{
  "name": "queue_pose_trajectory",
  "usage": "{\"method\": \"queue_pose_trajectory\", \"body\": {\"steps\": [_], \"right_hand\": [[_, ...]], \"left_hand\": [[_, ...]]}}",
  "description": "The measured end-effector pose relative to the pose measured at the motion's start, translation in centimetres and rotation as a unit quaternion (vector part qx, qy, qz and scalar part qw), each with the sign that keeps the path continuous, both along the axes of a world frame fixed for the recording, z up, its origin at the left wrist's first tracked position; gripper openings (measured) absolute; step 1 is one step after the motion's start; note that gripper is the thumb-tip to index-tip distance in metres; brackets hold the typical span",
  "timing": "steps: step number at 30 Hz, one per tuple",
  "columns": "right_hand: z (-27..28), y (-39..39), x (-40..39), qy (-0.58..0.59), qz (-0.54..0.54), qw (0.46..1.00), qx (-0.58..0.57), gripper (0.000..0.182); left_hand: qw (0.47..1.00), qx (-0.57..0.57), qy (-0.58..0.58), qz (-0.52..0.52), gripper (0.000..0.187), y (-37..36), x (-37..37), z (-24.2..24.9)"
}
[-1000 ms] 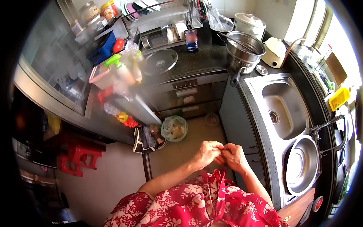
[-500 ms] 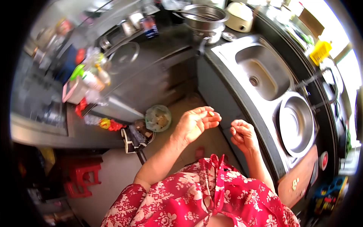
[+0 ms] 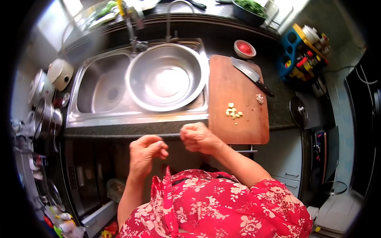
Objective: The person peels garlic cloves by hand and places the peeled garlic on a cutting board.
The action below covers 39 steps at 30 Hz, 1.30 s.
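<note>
My left hand [image 3: 147,154] is in front of the sink's edge, its thumb and fingers pinched together; anything between them is too small to make out. Close to its right, my right hand [image 3: 197,138] is curled closed at the counter edge, and what it may hold is hidden. Peeled garlic cloves [image 3: 231,112] lie on the wooden cutting board [image 3: 222,85], right of the sink. A small clump of garlic [image 3: 260,98] sits near the board's right side. The knife [image 3: 250,72] rests across the board's upper right, its black handle past the edge.
A large steel basin [image 3: 137,79] stands over the right part of the sink [image 3: 105,85]. Behind the board is a small bowl with something red [image 3: 245,48]. A blue and yellow rack [image 3: 291,51] with bottles and a pot lid [image 3: 298,111] are at the right.
The view has swung right from the trash bin and corner to the sink and cutting board. My left hand's fingers, earlier stretched out with a small yellowish piece, are now drawn together.
</note>
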State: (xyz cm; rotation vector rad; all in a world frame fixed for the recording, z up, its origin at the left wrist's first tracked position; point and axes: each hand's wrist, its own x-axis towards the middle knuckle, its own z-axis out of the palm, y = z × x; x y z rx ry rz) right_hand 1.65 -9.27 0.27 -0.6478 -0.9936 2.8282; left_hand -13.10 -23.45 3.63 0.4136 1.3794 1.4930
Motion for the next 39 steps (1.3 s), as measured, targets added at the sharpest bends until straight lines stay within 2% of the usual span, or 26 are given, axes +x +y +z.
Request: {"method": "queue_pose_trajectory", "body": {"steps": [3,4,5,6,7,8,9,10,11,13,15,20,21,22,24,26,29,30,32,33,34,35,36,37,38,39], "right_hand": [[0.6,4.6,7.4,-0.050,-0.171,0.982,0.056,0.014],[0.7,6.0,9.5,-0.143,-0.237,0.956,0.096,0.010],[0.3,7.8,12.0,-0.160,-0.281,0.930,0.174,0.006],[-0.9,9.4,14.3,-0.190,-0.330,0.875,0.300,0.003],[-1.9,11.0,16.4,-0.221,-0.367,0.808,0.405,0.004],[-2.6,12.8,18.8,-0.246,-0.373,0.806,0.389,0.004],[-3.6,14.5,20.5,-0.255,-0.376,0.769,0.449,0.005],[-3.3,15.5,21.2,-0.261,-0.358,0.711,0.546,0.005],[-3.6,16.7,21.6,-0.278,-0.338,0.706,0.557,0.005],[-3.5,17.9,22.0,-0.295,-0.314,0.702,0.567,0.004],[-2.8,18.5,21.4,-0.342,-0.240,0.613,0.670,0.007],[-3.0,19.6,20.1,-0.330,-0.206,0.585,0.712,0.011],[-2.9,19.7,19.9,-0.333,-0.183,0.558,0.738,0.010],[-2.9,19.8,19.7,-0.335,-0.160,0.530,0.763,0.009],[-3.3,20.1,19.4,-0.331,-0.145,0.525,0.770,0.009],[-3.4,20.4,19.0,-0.334,-0.132,0.493,0.792,0.010],[-3.9,20.6,19.2,-0.318,-0.132,0.478,0.808,0.010],[-4.1,20.7,19.4,-0.317,-0.131,0.478,0.809,0.010],[-4.7,21.0,19.8,-0.265,-0.171,0.514,0.798,0.011],[-5.0,21.1,19.7,-0.263,-0.171,0.513,0.799,0.011],[-5.4,21.2,19.6,-0.174,-0.257,0.597,0.740,0.011],[-5.6,21.2,19.6,-0.081,-0.336,0.667,0.660,0.011],[-4.8,21.0,19.8,-0.079,-0.334,0.667,0.661,0.011],[-3.3,20.6,20.1,-0.100,-0.338,0.807,0.474,0.011],[-2.1,20.3,20.3,-0.115,-0.321,0.903,0.261,0.012],[-1.7,19.9,20.1,-0.110,-0.331,0.910,0.226,0.011]], "left_hand": [[0.988,0.002,0.094,-0.126,0.008,6.9,5.1,-1.0],[0.973,-0.003,0.167,-0.159,0.007,9.0,6.5,-1.9],[0.934,0.023,0.304,-0.189,0.006,11.1,8.0,-2.5],[0.933,0.019,0.302,-0.194,0.006,12.7,9.4,-3.3],[0.907,0.069,0.373,-0.183,0.007,14.3,10.6,-4.2],[0.873,0.120,0.441,-0.170,0.008,15.7,11.7,-4.9],[0.874,0.117,0.439,-0.172,0.008,16.9,12.5,-5.3],[0.853,0.131,0.479,-0.162,0.010,17.8,13.2,-5.7],[0.828,0.144,0.521,-0.150,0.011,18.6,13.6,-6.2],[0.822,0.117,0.533,-0.163,0.012,19.2,14.3,-7.2],[0.814,0.091,0.546,-0.176,0.014,19.7,14.9,-7.3],[0.803,0.036,0.567,-0.180,0.013,19.9,15.7,-6.9],[0.802,0.034,0.568,-0.180,0.013,19.9,15.8,-6.8],[0.809,0.023,0.558,-0.184,0.013,19.8,15.9,-6.8],[0.815,0.011,0.549,-0.186,0.014,19.7,15.9,-6.7],[0.850,0.029,0.510,-0.131,0.011,19.6,15.5,-6.8],[0.868,0.021,0.487,-0.096,0.009,19.3,14.9,-6.2],[0.868,0.021,0.487,-0.094,0.009,19.3,14.9,-6.1],[0.904,0.027,0.421,-0.074,0.008,19.4,14.9,-6.0],[0.911,0.038,0.402,-0.078,0.008,19.4,15.1,-5.6],[0.912,0.038,0.402,-0.075,0.008,19.5,15.4,-5.1],[0.943,0.017,0.320,-0.087,0.008,19.8,15.8,-4.6],[0.967,-0.004,0.235,-0.097,0.009,20.1,16.2,-4.0],[0.981,-0.005,0.139,-0.136,0.014,20.6,16.4,-3.2],[0.981,-0.005,0.139,-0.132,0.014,21.2,16.7,-3.2],[0.981,-0.009,0.113,-0.155,0.017,21.8,17.2,-3.2]]}}
